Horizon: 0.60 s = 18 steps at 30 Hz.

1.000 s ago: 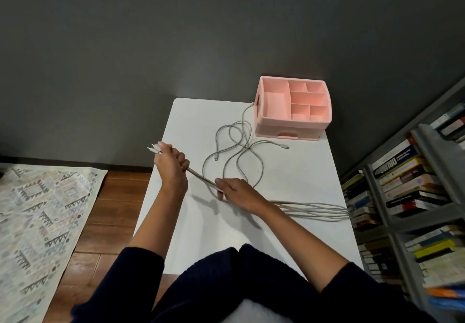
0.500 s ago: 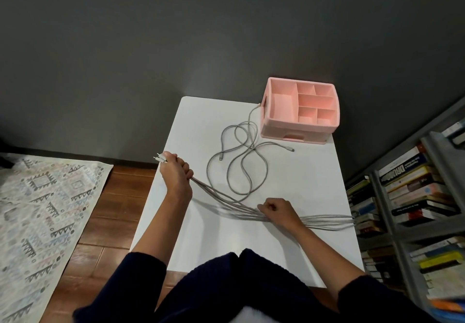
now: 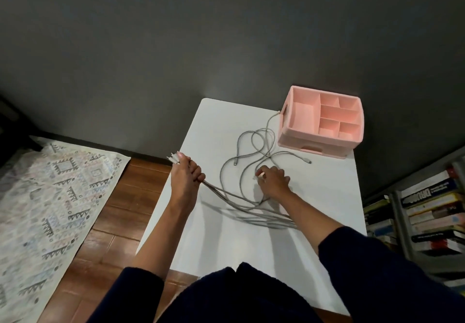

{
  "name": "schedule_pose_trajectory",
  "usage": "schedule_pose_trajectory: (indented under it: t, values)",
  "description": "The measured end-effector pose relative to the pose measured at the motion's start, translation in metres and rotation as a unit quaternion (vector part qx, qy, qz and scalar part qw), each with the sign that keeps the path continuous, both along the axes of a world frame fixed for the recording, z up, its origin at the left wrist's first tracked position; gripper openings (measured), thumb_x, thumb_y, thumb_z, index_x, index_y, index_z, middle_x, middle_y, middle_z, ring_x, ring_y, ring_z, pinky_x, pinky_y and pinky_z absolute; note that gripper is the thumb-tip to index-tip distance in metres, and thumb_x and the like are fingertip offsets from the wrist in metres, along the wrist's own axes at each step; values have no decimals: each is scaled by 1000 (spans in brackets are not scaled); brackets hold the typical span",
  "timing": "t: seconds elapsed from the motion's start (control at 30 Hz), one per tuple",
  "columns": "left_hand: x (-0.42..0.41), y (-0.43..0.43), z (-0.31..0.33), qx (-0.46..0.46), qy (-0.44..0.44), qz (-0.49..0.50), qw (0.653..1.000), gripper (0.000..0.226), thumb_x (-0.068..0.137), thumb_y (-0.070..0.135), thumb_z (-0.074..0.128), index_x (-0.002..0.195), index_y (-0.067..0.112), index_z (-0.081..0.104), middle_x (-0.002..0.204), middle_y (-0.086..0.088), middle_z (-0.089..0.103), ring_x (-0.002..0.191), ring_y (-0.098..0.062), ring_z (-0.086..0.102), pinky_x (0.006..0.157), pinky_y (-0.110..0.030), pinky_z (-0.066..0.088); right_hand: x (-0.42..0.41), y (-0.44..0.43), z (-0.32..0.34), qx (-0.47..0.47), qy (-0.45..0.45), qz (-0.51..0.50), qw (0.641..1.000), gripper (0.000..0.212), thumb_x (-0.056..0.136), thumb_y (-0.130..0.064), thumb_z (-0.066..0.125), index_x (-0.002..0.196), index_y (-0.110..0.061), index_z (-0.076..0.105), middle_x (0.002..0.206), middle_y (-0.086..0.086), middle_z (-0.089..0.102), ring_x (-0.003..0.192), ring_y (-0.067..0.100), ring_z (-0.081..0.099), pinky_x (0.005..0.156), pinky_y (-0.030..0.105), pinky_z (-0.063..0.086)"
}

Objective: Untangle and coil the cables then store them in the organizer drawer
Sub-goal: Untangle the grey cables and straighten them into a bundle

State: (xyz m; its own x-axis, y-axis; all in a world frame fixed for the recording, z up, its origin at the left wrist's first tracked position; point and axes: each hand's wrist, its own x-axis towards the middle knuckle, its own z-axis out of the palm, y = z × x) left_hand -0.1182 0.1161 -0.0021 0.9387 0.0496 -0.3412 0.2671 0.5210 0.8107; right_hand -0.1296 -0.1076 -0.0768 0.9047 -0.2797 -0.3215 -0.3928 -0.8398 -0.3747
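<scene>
Several grey cables (image 3: 208, 184) lie in loose loops across the white table (image 3: 214, 242). One end reaches the left wall of the pink organizer (image 3: 292, 134) at the far right corner, and its drawer (image 3: 312, 148) is closed. Your left hand (image 3: 185, 175) is clenched round a bunch of strands, with their plugs (image 3: 171, 158) poking out above the fist. Your right hand (image 3: 273, 180) rests on the loops with its fingers curled; whether they pinch a strand cannot be told.

Dark navy sleeves (image 3: 377, 260) (forearms (image 3: 161, 234) bare)
</scene>
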Motion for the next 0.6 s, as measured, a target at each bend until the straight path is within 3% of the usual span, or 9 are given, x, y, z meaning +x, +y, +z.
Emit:
schedule_pose_trajectory:
  t: [0.23,0.43,0.6]
  values:
    - [-11,1,-8,35,8,-8,999,39,104,36,30,68,21,30,52,9,24,45,-6,21,45,-19,27,60,14,9,-44,-36,116,992,36,95,-14,45,129,-25,52,132,6,48,127,28,37,100,40,25]
    - [-8,3,-11,33,27,-13,999,37,104,35,32,71,21,35,53,7,26,45,-6,23,48,-20,28,103,13,7,-82,-77,222,969,51,89,1,41,124,-31,58,112,2,61,114,21,53,90,35,25]
    - [3,0,-13,24,24,-34,999,36,103,37,32,71,22,33,59,3,23,48,-7,19,48,-20,23,122,12,-5,-135,-48,265,954,49,88,4,41,127,-21,55,128,8,47,120,27,47,91,37,34]
